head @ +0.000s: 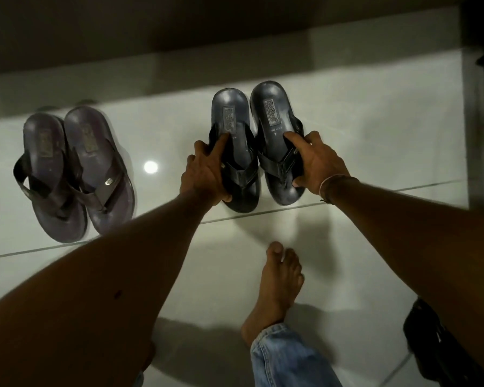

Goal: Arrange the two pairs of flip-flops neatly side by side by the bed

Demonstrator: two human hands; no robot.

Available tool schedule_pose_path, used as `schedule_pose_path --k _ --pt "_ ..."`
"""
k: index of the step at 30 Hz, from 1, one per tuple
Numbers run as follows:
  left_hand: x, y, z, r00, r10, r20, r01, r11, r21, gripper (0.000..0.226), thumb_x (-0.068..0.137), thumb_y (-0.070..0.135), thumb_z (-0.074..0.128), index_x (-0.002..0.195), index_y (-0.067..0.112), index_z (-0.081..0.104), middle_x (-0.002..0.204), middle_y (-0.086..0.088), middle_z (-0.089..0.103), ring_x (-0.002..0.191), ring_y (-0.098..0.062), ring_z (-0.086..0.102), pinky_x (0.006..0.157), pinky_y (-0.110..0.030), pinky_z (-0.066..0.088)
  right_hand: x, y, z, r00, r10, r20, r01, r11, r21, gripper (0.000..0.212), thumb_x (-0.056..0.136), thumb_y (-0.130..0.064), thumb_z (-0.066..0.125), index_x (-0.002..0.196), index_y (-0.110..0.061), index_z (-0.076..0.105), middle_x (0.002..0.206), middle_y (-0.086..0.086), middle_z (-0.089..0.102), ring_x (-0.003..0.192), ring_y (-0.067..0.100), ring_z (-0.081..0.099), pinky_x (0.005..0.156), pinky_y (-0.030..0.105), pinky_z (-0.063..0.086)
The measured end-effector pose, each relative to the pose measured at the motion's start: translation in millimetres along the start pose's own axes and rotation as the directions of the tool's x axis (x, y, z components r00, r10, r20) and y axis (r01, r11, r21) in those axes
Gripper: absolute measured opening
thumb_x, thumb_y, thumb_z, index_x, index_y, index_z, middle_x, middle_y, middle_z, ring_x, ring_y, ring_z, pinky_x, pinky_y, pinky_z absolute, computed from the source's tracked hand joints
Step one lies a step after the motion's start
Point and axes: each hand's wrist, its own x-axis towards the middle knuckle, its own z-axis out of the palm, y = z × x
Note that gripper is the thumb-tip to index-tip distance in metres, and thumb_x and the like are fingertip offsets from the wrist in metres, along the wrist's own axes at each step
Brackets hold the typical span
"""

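While the left hand (204, 174) and right hand (316, 163) each hold one sandal of the dark pair (257, 146), fingers clamped on the straps, setting them down level with the brown pair (73, 171) on the floor (375, 135) appears advisable.

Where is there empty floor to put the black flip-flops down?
Bare tile lies between the purple pair and the black pair, which the left hand and right hand grip. More lies right of them, up to the dark furniture. It is crowded below, around the bare foot and both arms.
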Motion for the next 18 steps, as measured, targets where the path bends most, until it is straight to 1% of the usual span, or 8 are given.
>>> schedule_pose_path --k 4,7,9,12,14,15,16,18 --pt "3 -3 0 1.000 0.006 -0.004 -0.005 1.000 0.019 0.144 0.055 0.021 0.101 0.163 0.042 0.009 0.148 -0.014 0.034 0.130 -0.042 0.047 0.099 -0.058 0.055 2 2 2 1.000 -0.017 -0.025 0.016 1.000 -0.007 0.120 0.066 -0.013 0.093 0.159 -0.040 0.023 0.141 0.014 0.042 0.114 0.044 0.060 0.095 0.055 0.056" --pt "-5 -3 -10 0.999 0.022 0.022 -0.023 0.999 0.029 0.149 0.056 0.026 0.101 0.161 0.047 -0.002 0.151 -0.014 0.031 0.129 -0.043 0.048 0.097 -0.058 0.056 -6 0 -2 1.000 -0.007 -0.026 0.006 1.000 -0.007 0.134 0.064 -0.014 0.095 0.163 -0.042 0.008 0.148 0.016 0.038 0.114 0.044 0.061 0.092 0.054 0.058" --pt "-17 -4 -29 1.000 0.010 0.017 -0.010 0.999 0.033 0.155 0.055 0.027 0.102 0.159 0.049 -0.011 0.157 -0.015 0.026 0.129 -0.044 0.049 0.096 -0.060 0.056 -18 -8 -16 0.998 0.026 -0.053 -0.027 1.000 -0.010 0.139 0.064 -0.019 0.096 0.163 -0.042 0.001 0.158 0.018 0.030 0.121 0.046 0.058 0.093 0.055 0.055" --pt "-63 4 -72 1.000 -0.016 -0.019 0.017 0.997 0.076 0.153 0.064 0.027 0.098 0.159 0.048 -0.020 0.169 -0.011 0.010 0.135 -0.043 0.046 0.097 -0.059 0.054 -58 -46 -51 0.993 0.062 -0.103 -0.058 0.998 0.038 0.128 0.072 -0.033 0.091 0.163 -0.040 0.002 0.169 0.013 0.018 0.138 0.043 0.046 0.101 0.054 0.051" --pt "-105 8 -120 0.990 0.075 -0.121 -0.058 0.988 0.140 0.129 0.080 0.034 0.083 0.163 0.040 -0.015 0.173 -0.008 0.006 0.143 -0.039 0.041 0.100 -0.053 0.051 -90 -89 -93 0.983 0.030 -0.181 -0.017 0.997 0.075 0.113 0.077 -0.039 0.084 0.163 -0.037 0.011 0.169 0.008 0.022 0.142 0.038 0.043 0.105 0.050 0.049" --pt "-126 12 -144 0.970 0.151 -0.188 -0.120 0.979 0.166 0.114 0.086 0.039 0.074 0.166 0.035 -0.007 0.174 -0.008 0.010 0.147 -0.036 0.038 0.105 -0.051 0.048 -105 -111 -114 0.971 -0.015 -0.237 0.035 0.996 0.078 0.106 0.079 -0.040 0.081 0.162 -0.035 0.016 0.168 0.006 0.027 0.142 0.035 0.044 0.107 0.048 0.049" --pt "-149 20 -181 0.939 0.212 -0.272 -0.175 0.973 0.153 0.102 0.089 0.044 0.066 0.167 0.030 0.002 0.173 -0.007 0.016 0.150 -0.033 0.036 0.110 -0.048 0.045 -122 -141 -146 0.951 -0.065 -0.304 0.093 0.993 0.077 0.099 0.081 -0.040 0.078 0.162 -0.033 0.022 0.167 0.005 0.032 0.141 0.034 0.046 0.108 0.047 0.050" --pt "-214 38 -244 0.856 0.296 -0.423 -0.269 0.955 0.125 0.088 0.090 0.050 0.062 0.165 0.024 0.025 0.168 -0.005 0.033 0.150 -0.028 0.039 0.114 -0.046 0.043 -175 -202 -200 0.875 -0.192 -0.443 0.245 0.967 0.064 0.087 0.082 -0.042 0.073 0.159 -0.030 0.034 0.163 0.004 0.041 0.138 0.032 0.051 0.106 0.046 0.052"
